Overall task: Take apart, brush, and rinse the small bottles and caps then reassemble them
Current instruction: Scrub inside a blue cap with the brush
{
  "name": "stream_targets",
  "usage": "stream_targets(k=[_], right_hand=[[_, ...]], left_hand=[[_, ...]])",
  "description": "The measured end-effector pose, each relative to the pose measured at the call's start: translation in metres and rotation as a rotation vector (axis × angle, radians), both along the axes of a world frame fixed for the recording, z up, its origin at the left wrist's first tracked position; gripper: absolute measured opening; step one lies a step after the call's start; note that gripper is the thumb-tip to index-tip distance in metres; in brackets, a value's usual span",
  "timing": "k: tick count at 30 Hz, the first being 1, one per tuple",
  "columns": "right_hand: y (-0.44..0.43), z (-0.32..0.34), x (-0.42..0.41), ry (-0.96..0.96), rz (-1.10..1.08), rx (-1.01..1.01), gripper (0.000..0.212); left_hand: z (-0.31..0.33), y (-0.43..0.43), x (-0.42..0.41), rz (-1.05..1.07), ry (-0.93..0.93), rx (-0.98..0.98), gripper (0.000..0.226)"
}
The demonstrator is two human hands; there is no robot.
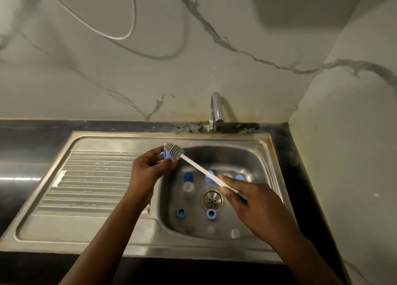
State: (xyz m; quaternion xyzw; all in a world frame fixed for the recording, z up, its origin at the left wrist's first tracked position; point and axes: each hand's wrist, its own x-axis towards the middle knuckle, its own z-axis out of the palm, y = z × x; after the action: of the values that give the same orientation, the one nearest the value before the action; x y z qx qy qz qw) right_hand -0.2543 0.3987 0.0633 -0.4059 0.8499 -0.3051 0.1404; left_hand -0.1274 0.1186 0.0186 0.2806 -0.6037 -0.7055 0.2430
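My left hand (pixel 148 166) pinches a small blue cap (pixel 166 154) above the left rim of the sink basin (pixel 253 155). My right hand (pixel 247 201) grips the white handle of a bottle brush (pixel 199 168); its grey bristle head (pixel 174 151) presses against the cap. In the basin lie several blue caps, among them one at the front left (pixel 180 213) and one beside the drain (pixel 211 214). Small clear bottles (pixel 188 188) lie there too, one with a blue cap at the back left (pixel 188 176). Part of the basin's right side is hidden by my right hand.
A chrome tap (pixel 216 110) stands behind the basin with no water running. The ribbed steel draining board (pixel 92 183) lies to the left. A dark counter (pixel 25 147) surrounds the sink, with marble walls at the back and right. The drain (pixel 212 199) sits mid-basin.
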Motion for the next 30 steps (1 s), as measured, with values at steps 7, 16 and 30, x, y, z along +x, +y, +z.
stream_targets(k=[7, 16, 30], right_hand=[[-0.031, 0.014, 0.009, 0.055, -0.012, -0.009, 0.042], [-0.069, 0.027, 0.011, 0.004, 0.040, -0.065, 0.048], [-0.085, 0.030, 0.017, 0.044, 0.054, -0.109, 0.061]], left_hand=[[0.022, -0.018, 0.014, 0.005, -0.053, -0.357, 0.029], [0.046, -0.053, 0.025, 0.068, -0.005, -0.379, 0.039], [0.050, -0.051, 0.032, 0.016, 0.004, -0.388, 0.039]])
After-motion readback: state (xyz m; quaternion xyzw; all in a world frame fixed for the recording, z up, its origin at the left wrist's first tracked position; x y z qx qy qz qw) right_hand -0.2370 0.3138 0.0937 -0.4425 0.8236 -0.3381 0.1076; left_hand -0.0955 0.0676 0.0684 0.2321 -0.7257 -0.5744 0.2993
